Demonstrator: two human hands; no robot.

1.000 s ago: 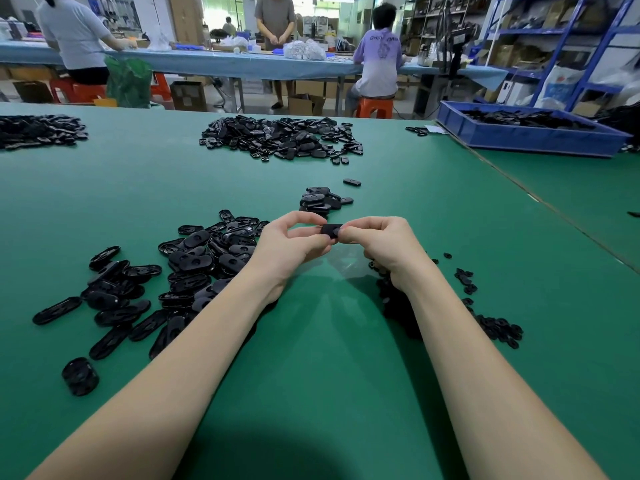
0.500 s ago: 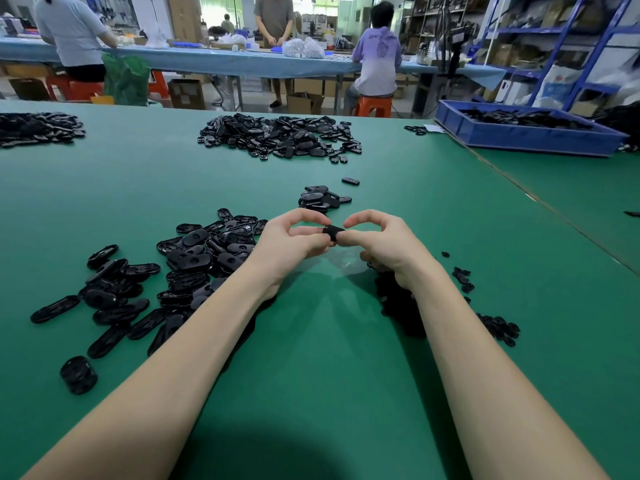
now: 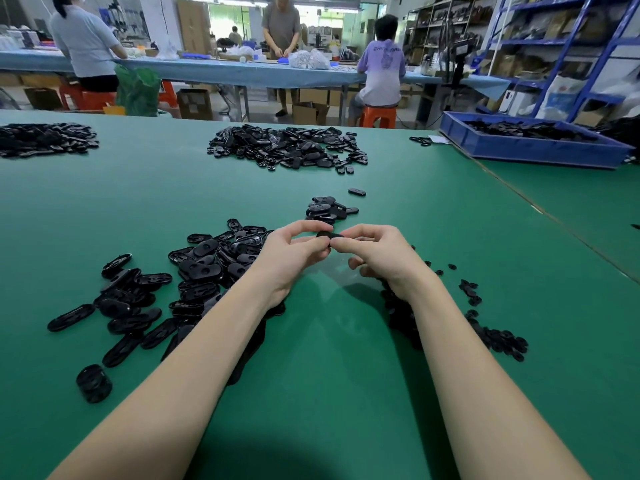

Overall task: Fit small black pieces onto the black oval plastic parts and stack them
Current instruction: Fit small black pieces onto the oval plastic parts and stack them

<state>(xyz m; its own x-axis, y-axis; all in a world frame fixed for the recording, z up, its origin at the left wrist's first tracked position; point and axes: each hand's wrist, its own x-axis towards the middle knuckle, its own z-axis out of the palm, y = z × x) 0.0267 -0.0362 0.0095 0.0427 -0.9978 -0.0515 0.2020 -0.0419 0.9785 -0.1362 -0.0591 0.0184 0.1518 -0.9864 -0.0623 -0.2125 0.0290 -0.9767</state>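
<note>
The oval part (image 3: 325,234) is mostly hidden — only a thin black edge shows between the fingertips of the left hand (image 3: 289,252) and the right hand (image 3: 379,254), both pinching it just above the middle of the worktop (image 3: 433,393). Whether a small piece is already fitted in it cannot be told. The right forearm covers much of the heap of small pieces (image 3: 498,337) toward the worktop's right side, and the left forearm hides the near edge of the loose oval parts (image 3: 194,278) on the left.

A blue tray (image 3: 530,152) sits at the far right corner with a shallow layer of black parts in it; its right end is cut off by the frame.

A small stack of parts (image 3: 325,209) lies just beyond the hands, with a single part (image 3: 356,192) a little farther off. A larger pile (image 3: 287,145) lies near the far edge, another pile (image 3: 45,138) at the far left edge, and a short round stack (image 3: 94,382) near the left front.

The worktop is covered in green matting, with a seam running along its right side. Beyond it — a long blue-covered table (image 3: 225,72) with three people at it, cardboard boxes beneath, and blue shelving (image 3: 571,46) at the right.
</note>
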